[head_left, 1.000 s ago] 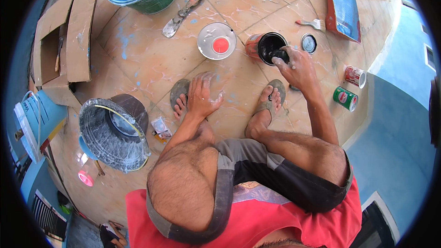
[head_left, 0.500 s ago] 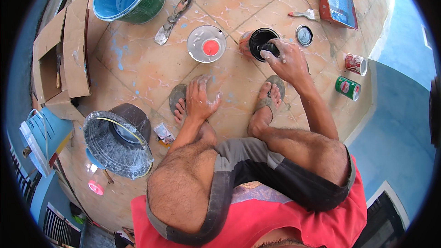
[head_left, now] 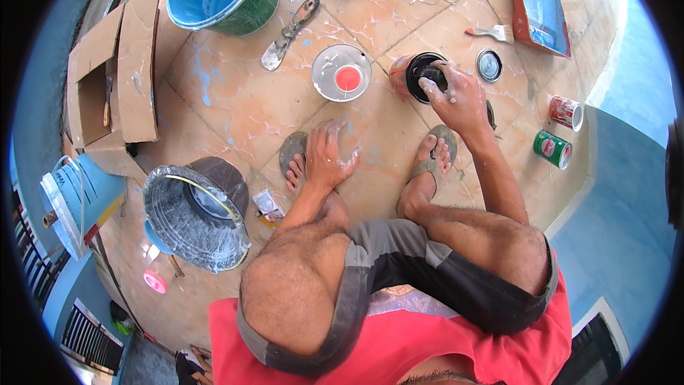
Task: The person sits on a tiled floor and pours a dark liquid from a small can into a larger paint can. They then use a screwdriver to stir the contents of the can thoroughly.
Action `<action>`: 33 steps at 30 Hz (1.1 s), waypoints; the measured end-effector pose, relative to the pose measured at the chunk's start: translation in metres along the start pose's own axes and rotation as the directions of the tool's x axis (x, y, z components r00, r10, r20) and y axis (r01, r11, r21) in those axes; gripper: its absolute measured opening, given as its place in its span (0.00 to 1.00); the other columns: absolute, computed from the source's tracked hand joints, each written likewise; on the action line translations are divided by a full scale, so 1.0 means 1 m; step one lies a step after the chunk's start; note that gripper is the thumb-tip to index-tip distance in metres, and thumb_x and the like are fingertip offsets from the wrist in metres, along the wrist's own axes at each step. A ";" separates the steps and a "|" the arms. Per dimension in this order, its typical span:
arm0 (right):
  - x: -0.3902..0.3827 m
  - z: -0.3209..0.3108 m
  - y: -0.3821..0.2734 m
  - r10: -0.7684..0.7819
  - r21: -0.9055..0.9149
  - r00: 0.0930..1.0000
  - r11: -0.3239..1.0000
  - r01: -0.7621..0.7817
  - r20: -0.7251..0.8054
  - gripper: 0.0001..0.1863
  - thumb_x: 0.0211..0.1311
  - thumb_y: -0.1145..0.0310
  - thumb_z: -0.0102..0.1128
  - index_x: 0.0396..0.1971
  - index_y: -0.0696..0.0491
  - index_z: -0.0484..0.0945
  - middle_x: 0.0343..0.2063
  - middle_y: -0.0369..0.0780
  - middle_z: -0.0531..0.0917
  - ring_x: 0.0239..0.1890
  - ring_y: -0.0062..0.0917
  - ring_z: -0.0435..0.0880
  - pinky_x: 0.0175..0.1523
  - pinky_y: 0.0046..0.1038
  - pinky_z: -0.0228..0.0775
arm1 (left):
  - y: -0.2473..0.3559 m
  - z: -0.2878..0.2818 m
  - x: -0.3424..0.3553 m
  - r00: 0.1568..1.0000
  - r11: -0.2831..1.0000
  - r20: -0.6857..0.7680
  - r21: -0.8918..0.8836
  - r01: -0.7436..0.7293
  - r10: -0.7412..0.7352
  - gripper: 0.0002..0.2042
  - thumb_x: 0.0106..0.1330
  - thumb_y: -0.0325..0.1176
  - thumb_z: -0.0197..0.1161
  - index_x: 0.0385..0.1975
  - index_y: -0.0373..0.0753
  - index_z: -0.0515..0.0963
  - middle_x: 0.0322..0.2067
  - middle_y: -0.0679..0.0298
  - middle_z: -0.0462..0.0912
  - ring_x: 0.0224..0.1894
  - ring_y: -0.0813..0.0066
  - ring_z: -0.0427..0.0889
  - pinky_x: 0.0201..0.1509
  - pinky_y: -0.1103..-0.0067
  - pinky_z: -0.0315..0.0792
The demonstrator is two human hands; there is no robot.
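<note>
My right hand reaches over an open paint can with a dark inside. Its fingers are curled on a black, shiny, rounded object at the can's mouth; its kind is not clear. White smears mark the fingers. My left hand hovers over my left foot, holding nothing, its fingers stretched and the thumb apart. Between and beyond my hands lies a round grey dish or lid with a coral-red circle in it. A small round lid lies right of the can.
A putty knife, a paintbrush and a paint tray lie farther off. A blue-green bucket and cardboard box stand left, with a smeared black bucket nearer. Red and green cans lie right.
The whole view has shifted, so things sit slightly farther right. My right hand stays at the can with the black object, its fingers slightly shifted. My left hand keeps its pose.
</note>
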State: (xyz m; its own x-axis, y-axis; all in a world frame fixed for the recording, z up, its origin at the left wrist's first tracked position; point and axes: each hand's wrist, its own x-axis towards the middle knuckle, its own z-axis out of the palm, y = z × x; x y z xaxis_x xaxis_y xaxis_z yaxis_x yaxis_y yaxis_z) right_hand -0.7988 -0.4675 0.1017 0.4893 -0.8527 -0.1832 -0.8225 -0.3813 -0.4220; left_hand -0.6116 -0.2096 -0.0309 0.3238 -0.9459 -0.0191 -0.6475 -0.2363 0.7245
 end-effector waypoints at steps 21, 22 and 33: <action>-0.013 -0.013 -0.008 0.020 -0.204 0.995 0.979 0.000 0.096 0.21 0.68 0.57 0.68 0.47 0.60 0.89 0.33 0.54 0.90 0.41 0.51 0.93 0.51 0.50 0.83 | -0.003 0.001 -0.001 1.000 1.000 0.014 0.009 -0.005 0.005 0.36 0.58 0.44 0.79 0.66 0.36 0.77 0.63 0.46 0.81 0.65 0.41 0.79 0.71 0.54 0.71; -0.012 -0.012 -0.009 0.002 -0.132 0.997 0.991 0.009 0.082 0.21 0.68 0.57 0.68 0.48 0.60 0.89 0.33 0.54 0.90 0.41 0.52 0.92 0.51 0.51 0.83 | -0.003 0.002 -0.002 1.000 1.000 0.017 0.010 -0.003 0.003 0.36 0.58 0.45 0.79 0.67 0.36 0.77 0.64 0.46 0.81 0.66 0.41 0.79 0.72 0.53 0.71; -0.011 -0.015 -0.002 0.025 -0.177 0.995 0.984 -0.008 0.094 0.20 0.67 0.55 0.68 0.41 0.61 0.88 0.31 0.55 0.90 0.39 0.54 0.92 0.48 0.51 0.84 | -0.006 0.004 -0.003 0.999 0.999 0.019 0.036 -0.027 0.026 0.38 0.59 0.45 0.79 0.68 0.35 0.76 0.64 0.46 0.81 0.67 0.41 0.77 0.73 0.53 0.69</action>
State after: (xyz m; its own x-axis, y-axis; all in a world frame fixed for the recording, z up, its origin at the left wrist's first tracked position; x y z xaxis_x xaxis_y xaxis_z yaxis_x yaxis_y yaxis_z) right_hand -0.8065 -0.4622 0.1176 0.4939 -0.8246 -0.2759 -0.8646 -0.4320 -0.2567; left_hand -0.6113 -0.2063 -0.0376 0.2939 -0.9558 -0.0131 -0.6806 -0.2188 0.6992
